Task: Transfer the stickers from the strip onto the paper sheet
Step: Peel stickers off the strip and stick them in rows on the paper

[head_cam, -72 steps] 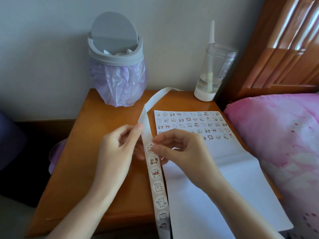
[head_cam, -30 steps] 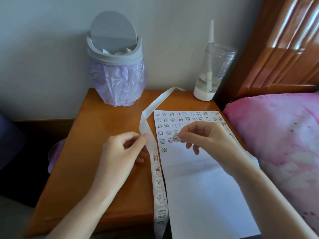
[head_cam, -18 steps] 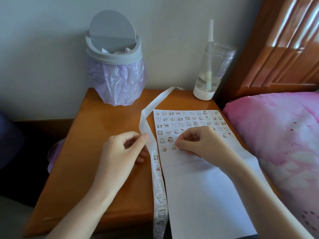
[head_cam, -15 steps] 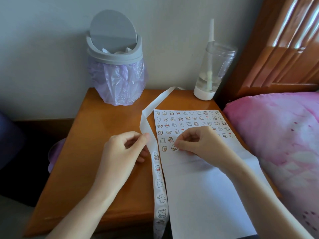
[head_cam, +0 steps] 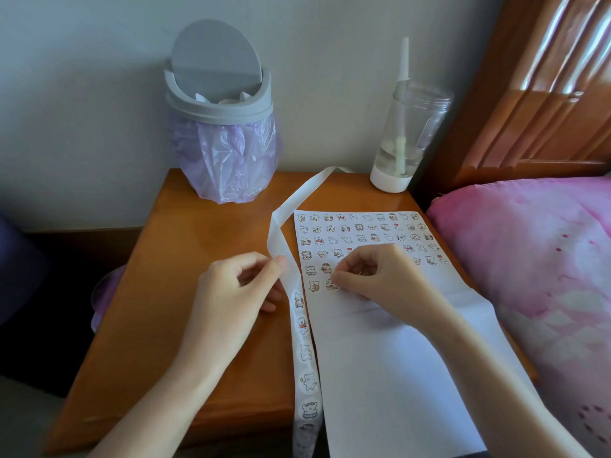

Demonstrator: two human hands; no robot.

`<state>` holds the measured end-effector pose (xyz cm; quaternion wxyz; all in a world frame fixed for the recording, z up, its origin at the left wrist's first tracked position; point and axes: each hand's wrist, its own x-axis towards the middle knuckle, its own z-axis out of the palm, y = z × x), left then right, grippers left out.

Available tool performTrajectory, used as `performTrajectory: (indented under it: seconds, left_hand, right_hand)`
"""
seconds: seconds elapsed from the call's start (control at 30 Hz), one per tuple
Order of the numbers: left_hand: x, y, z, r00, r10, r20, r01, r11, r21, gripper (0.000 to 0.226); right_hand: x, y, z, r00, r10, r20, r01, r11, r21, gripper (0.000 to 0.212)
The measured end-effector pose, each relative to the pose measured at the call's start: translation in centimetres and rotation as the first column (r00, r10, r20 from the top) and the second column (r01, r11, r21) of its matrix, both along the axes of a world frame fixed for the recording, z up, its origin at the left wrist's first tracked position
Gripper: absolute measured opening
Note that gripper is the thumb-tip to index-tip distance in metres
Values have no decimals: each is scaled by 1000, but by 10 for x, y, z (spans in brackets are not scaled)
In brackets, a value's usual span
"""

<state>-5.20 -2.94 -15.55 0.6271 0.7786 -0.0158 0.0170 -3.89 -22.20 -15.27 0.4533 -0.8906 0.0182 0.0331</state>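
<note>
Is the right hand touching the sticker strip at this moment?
No, the right hand holds a sticker down on the paper sheet, apart from the strip, which the left hand grips.

Glossy varnished wood table (head_cam: 205, 259), matt white paper sheet (head_cam: 396, 375), crinkled purple plastic bin liner (head_cam: 228, 160)

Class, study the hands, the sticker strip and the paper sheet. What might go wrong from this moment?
1. The paper sheet overhangs the table's near edge; the right hand, pinching the sticker down, might shift it and stick crooked.
2. The strip, pinched by the left hand, dangles off the edge and might twist or slip.
</note>
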Motion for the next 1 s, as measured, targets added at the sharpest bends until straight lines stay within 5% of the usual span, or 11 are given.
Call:
performTrajectory:
  seconds: [0.67, 1.0]
  left_hand:
    - [0, 1, -1, 1000, -16, 10, 15, 1000, 15, 23]
    - [0, 0, -2, 1000, -28, 3, 28, 1000, -9, 23]
  right_hand:
    - [-1, 2, -3, 997, 43, 59, -30, 978, -205, 23]
    - [-1, 1, -6, 995, 71, 73, -52, 971, -233, 8]
